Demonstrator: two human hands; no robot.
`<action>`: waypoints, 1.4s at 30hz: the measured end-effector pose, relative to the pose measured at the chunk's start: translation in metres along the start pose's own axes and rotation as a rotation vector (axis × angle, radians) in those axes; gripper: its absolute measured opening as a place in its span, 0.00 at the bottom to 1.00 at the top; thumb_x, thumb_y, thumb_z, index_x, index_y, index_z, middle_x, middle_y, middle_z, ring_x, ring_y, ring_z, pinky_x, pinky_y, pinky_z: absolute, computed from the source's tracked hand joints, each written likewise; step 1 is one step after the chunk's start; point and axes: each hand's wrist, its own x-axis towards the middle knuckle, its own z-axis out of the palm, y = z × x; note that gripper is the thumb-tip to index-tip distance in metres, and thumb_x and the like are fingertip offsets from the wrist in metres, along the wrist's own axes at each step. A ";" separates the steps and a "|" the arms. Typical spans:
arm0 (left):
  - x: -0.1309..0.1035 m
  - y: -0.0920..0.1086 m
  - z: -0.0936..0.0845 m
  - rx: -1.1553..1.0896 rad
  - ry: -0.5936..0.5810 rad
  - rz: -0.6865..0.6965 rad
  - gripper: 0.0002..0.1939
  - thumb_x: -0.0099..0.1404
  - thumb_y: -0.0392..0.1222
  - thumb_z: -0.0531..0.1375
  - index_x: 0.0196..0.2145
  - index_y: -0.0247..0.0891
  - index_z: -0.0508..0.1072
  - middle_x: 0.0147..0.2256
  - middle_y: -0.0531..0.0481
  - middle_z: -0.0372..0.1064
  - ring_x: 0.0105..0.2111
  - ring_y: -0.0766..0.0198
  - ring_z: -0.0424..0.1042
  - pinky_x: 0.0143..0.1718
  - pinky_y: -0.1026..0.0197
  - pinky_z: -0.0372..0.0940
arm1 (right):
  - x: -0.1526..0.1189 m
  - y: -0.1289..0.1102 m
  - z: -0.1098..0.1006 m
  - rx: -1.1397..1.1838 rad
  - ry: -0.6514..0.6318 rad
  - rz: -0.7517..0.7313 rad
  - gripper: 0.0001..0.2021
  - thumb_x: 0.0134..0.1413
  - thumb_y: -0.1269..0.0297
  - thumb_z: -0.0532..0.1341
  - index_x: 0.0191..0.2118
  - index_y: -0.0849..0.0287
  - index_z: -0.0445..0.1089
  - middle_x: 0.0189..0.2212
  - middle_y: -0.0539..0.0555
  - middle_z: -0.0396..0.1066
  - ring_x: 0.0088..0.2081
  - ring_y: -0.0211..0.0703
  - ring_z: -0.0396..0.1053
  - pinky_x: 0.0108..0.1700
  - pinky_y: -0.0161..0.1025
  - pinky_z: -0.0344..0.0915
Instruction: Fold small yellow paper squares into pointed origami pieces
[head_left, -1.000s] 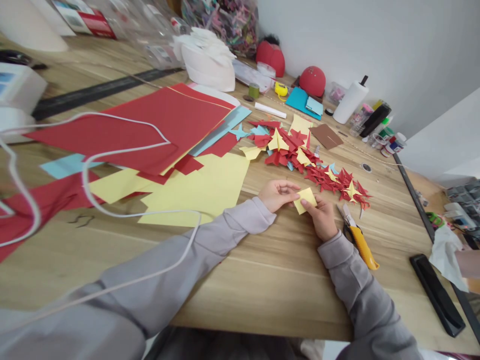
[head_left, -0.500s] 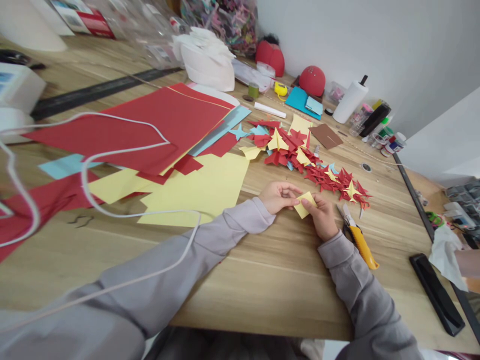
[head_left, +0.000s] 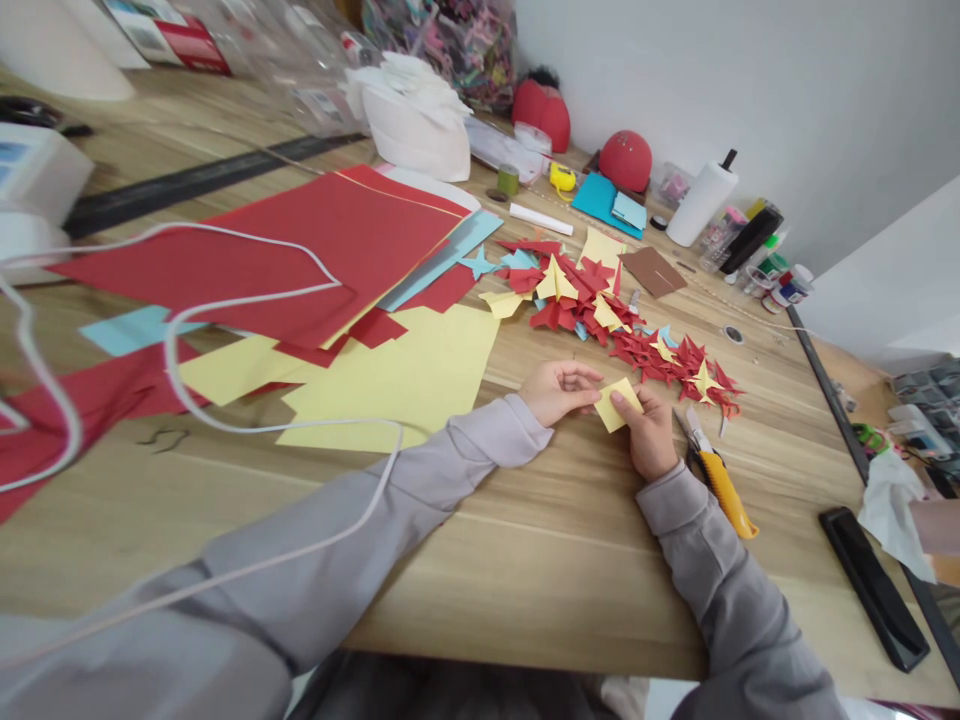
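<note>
The wooden table (head_left: pixel 540 560) is carrying everything. Red sheets (head_left: pixel 285 245) are lying left of the pile of folded shapes (head_left: pixel 634 350), partly covering a yellow sheet (head_left: pixel 405 390). That pile is holding many red, yellow and light blue pieces, seemingly finished. An orange-handled cutter (head_left: pixel 726 490) is resting on the pile's near side, towards its right end. Also nearer than the pile, the right hand (head_left: pixel 649 432) is pinching a small yellow square (head_left: pixel 610 415) between thumb and fingers; the left hand (head_left: pixel 556 393) is half-curling, its fingertips meeting the square's left corner, whether gripping I cannot tell. Lacking the pile's points, the square is probably awaiting most folds; unused sheets are suggesting more remains. Labels on bottles (head_left: pixel 789 287) beyond the pile are showing too small to read.
</note>
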 end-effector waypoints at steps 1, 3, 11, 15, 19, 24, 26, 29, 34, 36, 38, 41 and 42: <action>0.000 0.000 0.000 0.003 0.004 0.000 0.19 0.41 0.35 0.68 0.32 0.29 0.71 0.19 0.53 0.69 0.18 0.71 0.68 0.23 0.66 0.66 | 0.000 0.000 0.000 -0.007 0.004 -0.001 0.11 0.40 0.57 0.65 0.26 0.59 0.68 0.19 0.47 0.67 0.21 0.34 0.60 0.24 0.33 0.56; 0.000 0.002 -0.001 0.001 -0.010 -0.015 0.19 0.41 0.36 0.68 0.33 0.29 0.71 0.18 0.54 0.69 0.18 0.71 0.68 0.24 0.66 0.66 | 0.000 0.001 0.000 -0.011 0.004 -0.002 0.11 0.40 0.57 0.65 0.27 0.59 0.69 0.20 0.47 0.67 0.21 0.34 0.60 0.24 0.33 0.56; 0.001 0.005 -0.004 -0.041 -0.095 -0.041 0.21 0.41 0.38 0.69 0.35 0.29 0.72 0.19 0.53 0.69 0.21 0.68 0.70 0.21 0.67 0.66 | 0.001 0.001 -0.001 0.072 -0.012 0.004 0.08 0.42 0.60 0.64 0.27 0.59 0.69 0.19 0.46 0.67 0.21 0.33 0.60 0.24 0.32 0.55; 0.001 0.005 -0.005 -0.059 -0.101 -0.038 0.21 0.41 0.37 0.69 0.34 0.29 0.72 0.19 0.53 0.69 0.20 0.68 0.69 0.19 0.67 0.66 | 0.001 0.000 0.000 0.074 -0.008 -0.003 0.07 0.42 0.61 0.64 0.27 0.59 0.69 0.19 0.46 0.67 0.22 0.33 0.60 0.25 0.32 0.56; 0.002 0.004 -0.004 -0.075 -0.091 -0.029 0.19 0.41 0.37 0.69 0.33 0.29 0.73 0.20 0.52 0.70 0.20 0.68 0.70 0.19 0.67 0.66 | 0.002 0.001 0.000 0.086 0.010 -0.011 0.08 0.42 0.61 0.64 0.27 0.59 0.69 0.19 0.46 0.67 0.22 0.33 0.60 0.25 0.32 0.55; 0.004 0.001 -0.005 -0.130 -0.073 -0.039 0.18 0.42 0.38 0.68 0.33 0.29 0.73 0.23 0.48 0.72 0.23 0.65 0.72 0.20 0.66 0.66 | 0.003 0.004 -0.001 0.099 0.029 -0.008 0.08 0.43 0.60 0.64 0.27 0.59 0.68 0.20 0.46 0.67 0.22 0.33 0.60 0.26 0.32 0.56; 0.003 0.000 -0.005 -0.143 -0.076 -0.034 0.18 0.43 0.39 0.67 0.33 0.29 0.73 0.22 0.48 0.72 0.23 0.64 0.72 0.20 0.66 0.66 | 0.003 0.004 -0.001 0.087 0.044 -0.020 0.09 0.42 0.60 0.64 0.27 0.59 0.68 0.20 0.46 0.67 0.22 0.32 0.60 0.26 0.32 0.56; 0.003 0.001 -0.005 -0.135 -0.057 -0.021 0.18 0.43 0.39 0.67 0.33 0.29 0.72 0.22 0.48 0.72 0.23 0.64 0.72 0.21 0.66 0.66 | 0.003 0.004 -0.001 0.079 0.047 -0.032 0.09 0.42 0.59 0.64 0.27 0.59 0.68 0.20 0.46 0.67 0.22 0.33 0.60 0.25 0.32 0.55; 0.002 0.002 -0.002 -0.059 -0.022 0.002 0.17 0.41 0.36 0.69 0.31 0.29 0.73 0.21 0.51 0.71 0.20 0.69 0.69 0.20 0.67 0.65 | 0.003 0.004 -0.001 0.049 0.026 -0.031 0.09 0.42 0.59 0.64 0.28 0.58 0.68 0.20 0.47 0.68 0.22 0.34 0.61 0.26 0.33 0.57; 0.002 0.003 -0.002 -0.058 -0.022 0.003 0.18 0.40 0.35 0.69 0.31 0.29 0.72 0.21 0.51 0.70 0.19 0.70 0.68 0.20 0.67 0.65 | 0.003 0.004 -0.001 0.038 0.026 -0.034 0.08 0.42 0.60 0.64 0.27 0.58 0.68 0.20 0.46 0.67 0.22 0.34 0.61 0.25 0.33 0.57; 0.002 0.004 -0.003 -0.064 -0.036 0.003 0.18 0.39 0.35 0.69 0.31 0.29 0.72 0.20 0.52 0.70 0.19 0.70 0.68 0.20 0.68 0.65 | 0.003 0.003 -0.001 0.030 0.025 -0.040 0.08 0.42 0.60 0.64 0.27 0.58 0.68 0.20 0.46 0.67 0.21 0.33 0.61 0.25 0.32 0.56; 0.002 0.005 -0.004 -0.071 -0.068 0.004 0.19 0.39 0.35 0.69 0.32 0.29 0.72 0.19 0.53 0.69 0.19 0.70 0.68 0.21 0.68 0.65 | 0.002 0.003 -0.001 0.027 0.020 -0.044 0.08 0.42 0.60 0.64 0.27 0.59 0.68 0.20 0.46 0.67 0.22 0.33 0.61 0.25 0.32 0.56; 0.001 0.005 -0.004 -0.071 -0.078 0.005 0.19 0.39 0.35 0.69 0.32 0.29 0.72 0.19 0.54 0.68 0.19 0.70 0.68 0.21 0.67 0.65 | 0.002 0.003 -0.001 0.029 0.015 -0.042 0.08 0.42 0.60 0.64 0.27 0.59 0.68 0.20 0.46 0.67 0.22 0.33 0.61 0.25 0.32 0.57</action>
